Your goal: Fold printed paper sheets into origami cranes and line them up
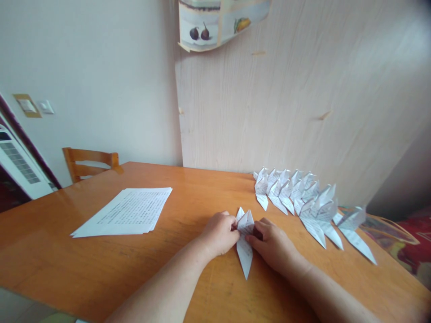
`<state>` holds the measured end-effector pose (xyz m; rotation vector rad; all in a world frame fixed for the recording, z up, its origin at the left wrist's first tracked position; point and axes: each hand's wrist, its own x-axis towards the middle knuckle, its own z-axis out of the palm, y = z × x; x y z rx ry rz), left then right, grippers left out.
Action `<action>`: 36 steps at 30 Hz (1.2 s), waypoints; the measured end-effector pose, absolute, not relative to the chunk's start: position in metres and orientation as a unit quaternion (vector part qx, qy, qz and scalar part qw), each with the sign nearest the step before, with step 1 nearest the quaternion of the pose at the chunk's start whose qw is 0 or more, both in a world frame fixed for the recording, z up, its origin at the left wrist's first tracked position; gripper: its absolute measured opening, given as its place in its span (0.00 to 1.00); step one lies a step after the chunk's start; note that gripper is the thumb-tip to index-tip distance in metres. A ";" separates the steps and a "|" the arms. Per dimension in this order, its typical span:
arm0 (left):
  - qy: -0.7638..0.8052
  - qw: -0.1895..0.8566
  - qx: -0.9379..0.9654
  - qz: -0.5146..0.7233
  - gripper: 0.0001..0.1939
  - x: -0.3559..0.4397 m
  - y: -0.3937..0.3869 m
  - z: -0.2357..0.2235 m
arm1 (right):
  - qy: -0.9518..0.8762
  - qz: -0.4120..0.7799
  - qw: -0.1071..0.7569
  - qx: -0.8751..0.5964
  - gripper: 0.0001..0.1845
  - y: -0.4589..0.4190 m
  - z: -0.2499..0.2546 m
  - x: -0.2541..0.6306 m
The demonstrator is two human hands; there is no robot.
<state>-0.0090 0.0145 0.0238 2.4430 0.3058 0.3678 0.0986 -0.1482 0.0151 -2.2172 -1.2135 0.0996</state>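
A folded paper figure point(245, 251) made from a printed sheet is held between my two hands, low over the wooden table point(188, 197). Its long point faces me, and narrower points rise at its far end. My left hand point(220, 233) pinches its left edge with curled fingers. From the other side, my right hand point(274, 242) grips the right edge, thumb laid against the paper. Whether the figure's underside touches the tabletop is hidden. Several similar folded paper figures point(313, 213) stand in rows to the right.
A stack of printed sheets point(131, 213) lies on the left of the table. Behind the table's far left corner is a wooden chair point(90, 157). A pale wood-grain panel point(252, 112) rises at the back. Past the right edge is a red patterned item point(411, 242).
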 end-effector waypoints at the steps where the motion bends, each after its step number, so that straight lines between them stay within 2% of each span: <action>1: 0.116 0.318 0.930 0.141 0.03 -0.009 0.014 0.024 | -0.458 0.038 0.297 -0.837 0.10 -0.148 0.015 0.098; 32: 0.115 0.304 0.934 0.149 0.05 -0.006 0.016 0.016 | -0.452 0.033 0.304 -0.838 0.11 -0.149 0.016 0.099; 36: 0.113 0.315 0.931 0.147 0.01 -0.007 0.016 0.019 | -0.451 0.039 0.304 -0.838 0.10 -0.149 0.015 0.099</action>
